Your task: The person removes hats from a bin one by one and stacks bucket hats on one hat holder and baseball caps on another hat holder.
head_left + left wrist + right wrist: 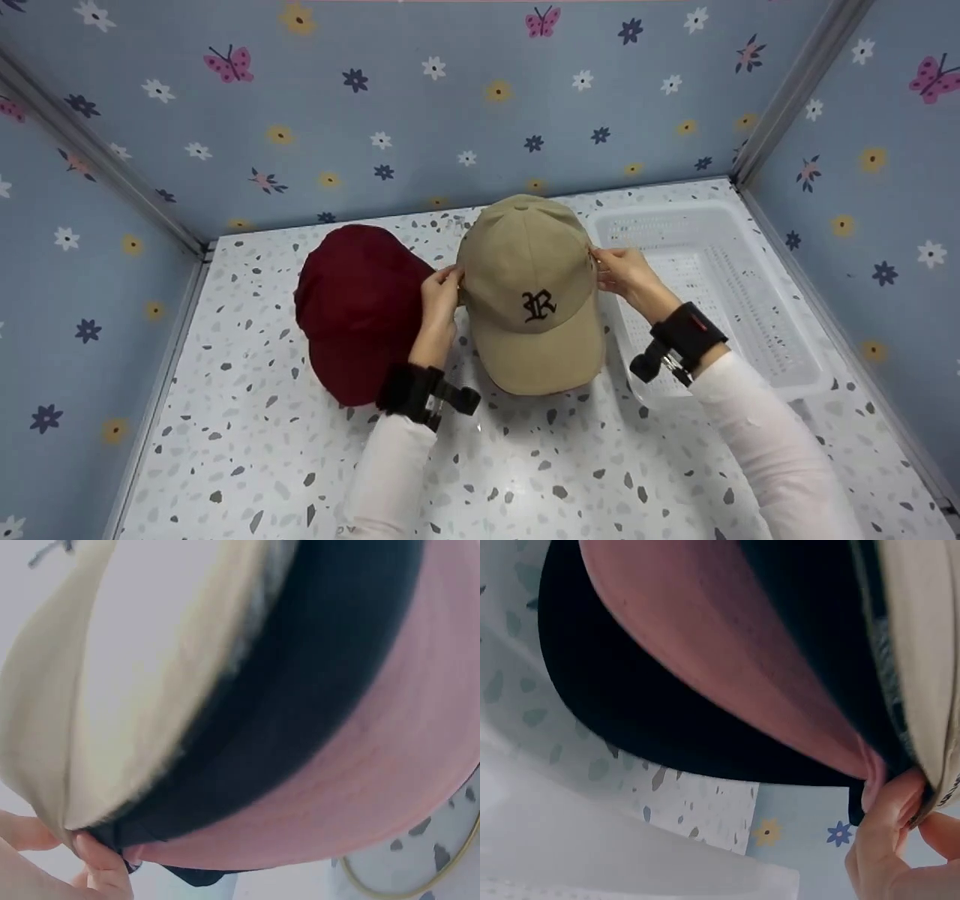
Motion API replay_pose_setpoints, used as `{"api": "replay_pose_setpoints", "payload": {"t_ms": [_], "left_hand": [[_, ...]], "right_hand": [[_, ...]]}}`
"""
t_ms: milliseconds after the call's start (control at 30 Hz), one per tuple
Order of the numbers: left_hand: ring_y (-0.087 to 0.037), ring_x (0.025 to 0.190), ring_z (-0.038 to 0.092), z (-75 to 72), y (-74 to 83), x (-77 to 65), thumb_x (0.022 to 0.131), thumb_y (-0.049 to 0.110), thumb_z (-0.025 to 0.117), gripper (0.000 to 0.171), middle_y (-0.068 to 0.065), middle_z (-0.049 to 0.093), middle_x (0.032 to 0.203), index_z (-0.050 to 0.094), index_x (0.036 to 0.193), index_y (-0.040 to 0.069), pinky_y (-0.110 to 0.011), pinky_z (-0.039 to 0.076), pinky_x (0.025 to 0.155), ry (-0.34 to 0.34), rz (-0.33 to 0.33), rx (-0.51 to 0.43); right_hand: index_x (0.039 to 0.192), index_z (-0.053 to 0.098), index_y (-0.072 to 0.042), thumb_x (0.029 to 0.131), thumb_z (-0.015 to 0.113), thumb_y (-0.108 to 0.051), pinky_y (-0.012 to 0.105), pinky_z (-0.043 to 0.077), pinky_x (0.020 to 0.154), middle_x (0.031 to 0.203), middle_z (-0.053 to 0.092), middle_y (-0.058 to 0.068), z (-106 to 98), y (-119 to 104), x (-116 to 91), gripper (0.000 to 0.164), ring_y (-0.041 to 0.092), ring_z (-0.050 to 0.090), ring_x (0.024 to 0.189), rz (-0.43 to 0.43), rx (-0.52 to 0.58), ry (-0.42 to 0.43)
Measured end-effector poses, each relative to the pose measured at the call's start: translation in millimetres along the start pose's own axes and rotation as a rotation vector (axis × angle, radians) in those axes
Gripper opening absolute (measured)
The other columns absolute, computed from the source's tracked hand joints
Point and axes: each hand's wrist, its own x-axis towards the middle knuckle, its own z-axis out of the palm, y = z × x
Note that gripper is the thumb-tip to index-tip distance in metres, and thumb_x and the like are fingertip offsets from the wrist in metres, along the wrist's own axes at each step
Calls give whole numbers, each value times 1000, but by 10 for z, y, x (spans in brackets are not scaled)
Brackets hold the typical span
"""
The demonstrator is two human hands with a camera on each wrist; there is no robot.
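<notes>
A beige baseball cap (pixel 525 255) with a black letter emblem is uppermost in a nested stack of caps. Beneath its rim, the left wrist view shows a dark cap (pixel 322 697) and a pink cap (pixel 382 742). The right wrist view also shows a black brim (pixel 607 697) at the bottom. My left hand (pixel 440 300) pinches the stack's left edge, thumb and fingers at the layered rims. On the opposite side my right hand (pixel 630 279) pinches the right edge. Next to my left hand lies a maroon cap (pixel 358 300), brim toward me.
A white plastic basket (pixel 814 382) with perforated walls stands right of the stack, by my right forearm. The speckled tabletop (pixel 247 450) is bounded by a flowered back wall (pixel 420 112) and side walls. A thin yellow curved edge (pixel 390 895) shows in the left wrist view.
</notes>
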Motion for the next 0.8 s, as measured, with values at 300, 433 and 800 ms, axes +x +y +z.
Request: {"api": "replay_pose_setpoints", "payload": {"t_ms": [300, 433, 800], "left_hand": [[-10, 62, 53, -130, -8, -261, 89, 8, 55, 13, -3, 57, 72, 58, 92, -4, -22, 46, 60, -43, -136, -158], [-12, 63, 54, -164, -52, -279, 90, 9, 54, 10, -2, 56, 71, 57, 84, 1, -23, 45, 61, -77, -191, -194], [-11, 60, 54, -168, -178, -189, 92, 6, 51, 9, -2, 54, 70, 55, 86, -1, -24, 45, 60, -114, -173, -127]], "right_hand": [[110, 47, 9, 95, 45, -9, 19, 51, 65, 68, 62, -1, -74, 171, -35, 23, 7, 61, 65, 44, 106, -30], [92, 51, 2, 94, 46, -7, 18, 50, 62, 69, 61, -1, -116, 242, 10, 10, 7, 60, 63, -7, 66, -46], [87, 51, -1, 94, 46, -6, 18, 49, 60, 71, 54, -2, -113, 347, 65, 10, 7, 54, 62, -109, -53, -34]]}}
